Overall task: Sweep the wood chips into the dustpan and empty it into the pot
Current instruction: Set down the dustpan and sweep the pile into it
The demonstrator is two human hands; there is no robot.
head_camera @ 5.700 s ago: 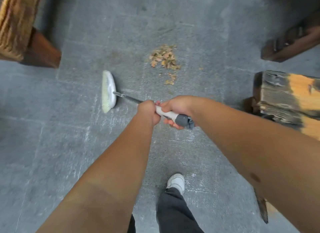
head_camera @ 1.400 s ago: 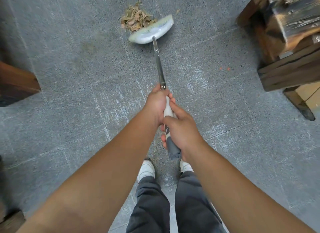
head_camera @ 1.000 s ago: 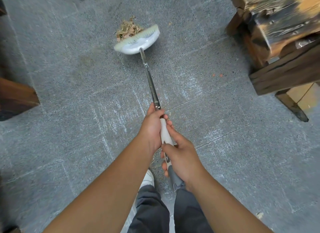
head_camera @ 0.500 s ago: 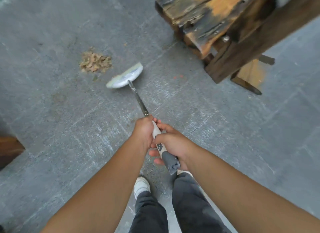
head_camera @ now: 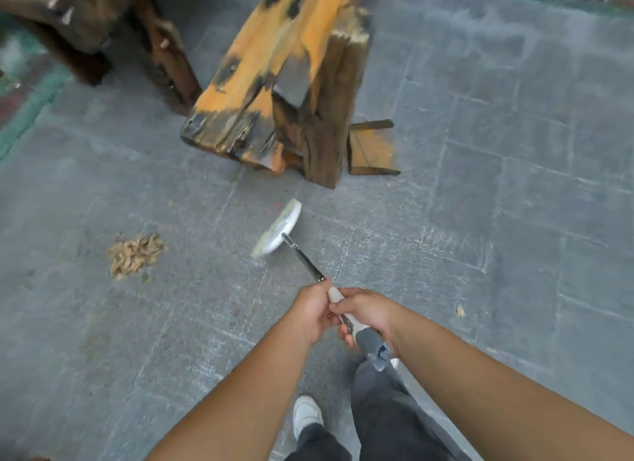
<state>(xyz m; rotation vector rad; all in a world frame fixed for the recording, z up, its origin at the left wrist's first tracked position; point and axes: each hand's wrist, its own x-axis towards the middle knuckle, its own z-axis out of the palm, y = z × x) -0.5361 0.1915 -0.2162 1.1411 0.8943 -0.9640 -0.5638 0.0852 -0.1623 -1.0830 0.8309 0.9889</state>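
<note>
A small heap of tan wood chips (head_camera: 134,254) lies on the grey stone floor at the left. The white broom head (head_camera: 278,229) is off to the right of the heap, well apart from it. Its thin metal shaft runs down to a white and grey handle. My left hand (head_camera: 310,311) grips the upper part of the handle and my right hand (head_camera: 365,314) grips it just below. No dustpan or pot is in view.
A heavy orange and charred wooden bench (head_camera: 274,83) stands just beyond the broom head, with a wooden offcut (head_camera: 372,148) beside it. Darker timber (head_camera: 79,17) fills the upper left. A stray chip (head_camera: 460,311) lies at the right. My feet are below.
The view has turned to the right, so the heap has slid to the left. The broom head has come away from the chips and now sits farther from them, near the bench.
</note>
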